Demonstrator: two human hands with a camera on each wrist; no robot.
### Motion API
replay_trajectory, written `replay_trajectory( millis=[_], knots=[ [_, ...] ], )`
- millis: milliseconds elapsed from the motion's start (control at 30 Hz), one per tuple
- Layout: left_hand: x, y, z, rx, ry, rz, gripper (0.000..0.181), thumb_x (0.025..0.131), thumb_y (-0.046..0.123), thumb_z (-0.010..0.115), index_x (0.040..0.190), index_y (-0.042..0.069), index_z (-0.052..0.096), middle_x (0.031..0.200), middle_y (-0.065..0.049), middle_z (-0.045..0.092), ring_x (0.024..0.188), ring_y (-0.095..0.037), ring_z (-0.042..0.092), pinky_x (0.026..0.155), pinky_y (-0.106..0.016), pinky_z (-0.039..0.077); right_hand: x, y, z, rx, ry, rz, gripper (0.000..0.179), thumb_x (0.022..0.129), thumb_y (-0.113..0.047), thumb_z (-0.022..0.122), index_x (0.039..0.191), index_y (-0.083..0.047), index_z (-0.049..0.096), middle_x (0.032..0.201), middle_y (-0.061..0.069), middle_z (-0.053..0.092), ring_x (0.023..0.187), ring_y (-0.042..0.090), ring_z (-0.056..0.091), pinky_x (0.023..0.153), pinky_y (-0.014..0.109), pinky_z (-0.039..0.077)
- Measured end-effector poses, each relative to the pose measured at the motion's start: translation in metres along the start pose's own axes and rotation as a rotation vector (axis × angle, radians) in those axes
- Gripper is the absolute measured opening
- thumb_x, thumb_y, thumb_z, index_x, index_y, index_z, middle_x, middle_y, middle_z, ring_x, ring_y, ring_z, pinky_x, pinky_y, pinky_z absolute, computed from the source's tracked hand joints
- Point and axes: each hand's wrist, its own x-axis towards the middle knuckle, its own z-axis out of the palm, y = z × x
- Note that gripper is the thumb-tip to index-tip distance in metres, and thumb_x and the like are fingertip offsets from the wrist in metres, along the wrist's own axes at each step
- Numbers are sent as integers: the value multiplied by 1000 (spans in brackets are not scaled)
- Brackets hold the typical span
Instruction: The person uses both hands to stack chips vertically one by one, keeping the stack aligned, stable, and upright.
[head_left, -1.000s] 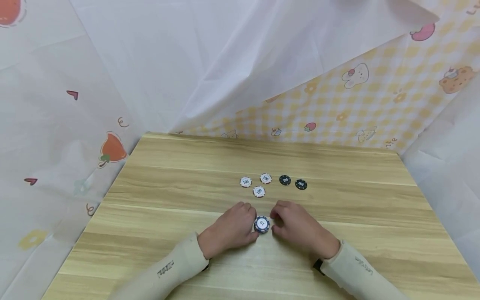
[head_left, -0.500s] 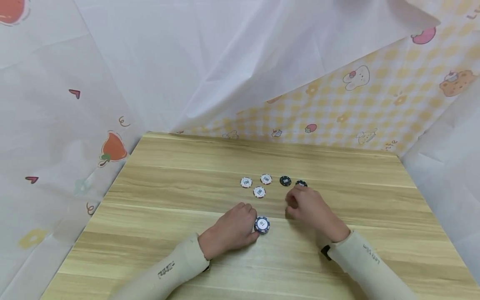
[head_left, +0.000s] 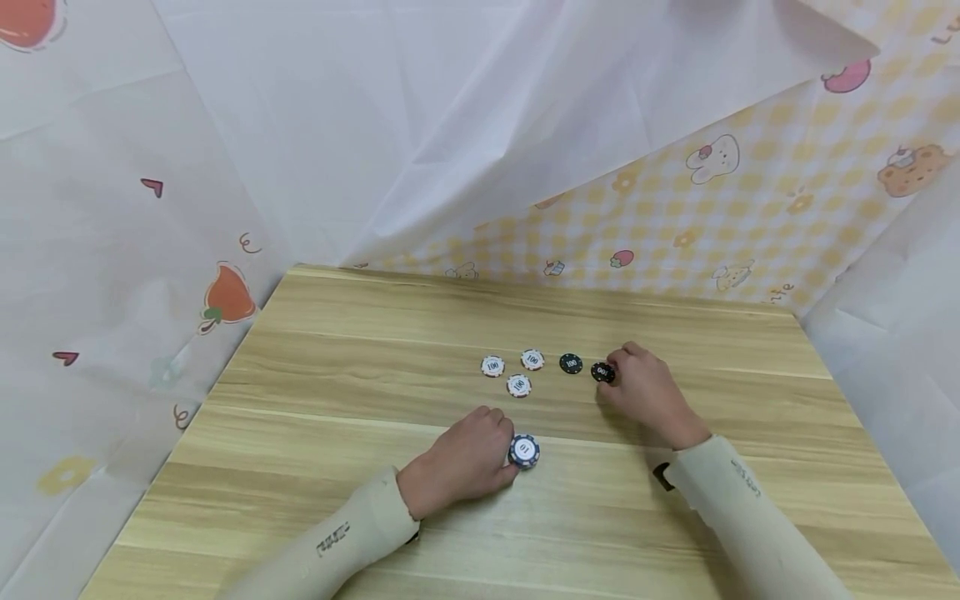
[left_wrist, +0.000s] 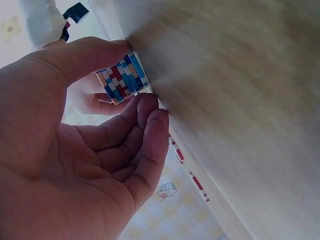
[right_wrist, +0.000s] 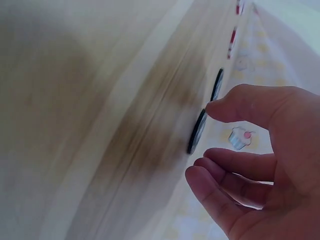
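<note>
My left hand (head_left: 467, 457) pinches the side of a short stack of poker chips (head_left: 525, 451), topped by a blue and white chip marked 10. In the left wrist view the stack (left_wrist: 121, 78) shows blue, white and red edges between thumb and fingertips. My right hand (head_left: 647, 390) is at the right-hand black poker chip (head_left: 602, 372), thumb and fingers parted around its edge. The right wrist view shows the thumb at one end of this chip (right_wrist: 198, 132), with a small gap between the chip and the fingertips. A second black chip (head_left: 571, 363) lies just left of it.
Three white chips (head_left: 519, 385) marked 100 lie left of the black ones. Everything rests on a wooden table (head_left: 337, 367). Printed cloth (head_left: 660, 217) hangs behind the table's back edge, with white sheeting at both sides.
From beside the stack, my right hand has moved right and away from me to the right-hand black chip. My left hand and the stack have stayed in place.
</note>
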Motion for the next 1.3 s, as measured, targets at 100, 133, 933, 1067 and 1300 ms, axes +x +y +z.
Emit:
replay_trajectory(
  millis=[100, 133, 933, 1067, 1300],
  knots=[
    [1, 0, 0, 5, -5, 1, 38, 97, 33, 81, 105, -4, 75, 97, -9, 71, 90, -19, 63, 88, -33, 55, 3, 6, 1, -17, -19, 22, 40, 91, -17, 82, 113, 14, 72, 109, 24, 67, 90, 35, 66, 85, 56, 59],
    [1, -1, 1, 7, -8, 1, 39, 98, 34, 80, 106, -4, 75, 97, -9, 71, 90, -19, 63, 88, -33, 55, 4, 7, 2, -15, -25, 25, 40, 91, -18, 82, 113, 14, 72, 108, 23, 67, 89, 34, 65, 84, 56, 59],
    [3, -2, 1, -18, -26, -15, 39, 99, 35, 80, 109, -3, 76, 100, -9, 72, 89, -19, 62, 86, -33, 56, 17, 17, 4, 61, -79, 56, 33, 86, -22, 81, 100, 7, 73, 99, 14, 65, 84, 28, 61, 79, 47, 55],
    [3, -2, 1, -16, -22, -13, 39, 98, 34, 80, 108, -3, 76, 99, -9, 72, 88, -18, 61, 85, -32, 56, 16, 16, 4, 63, -81, 53, 32, 86, -23, 81, 99, 6, 72, 96, 13, 66, 82, 27, 60, 76, 45, 55],
    [3, -1, 0, -11, -20, -12, 39, 98, 34, 80, 107, -3, 76, 98, -9, 72, 87, -18, 61, 84, -32, 55, 12, 14, 3, 81, -73, 68, 31, 85, -20, 83, 102, 4, 73, 94, 10, 70, 80, 24, 64, 76, 44, 57]
  ],
)
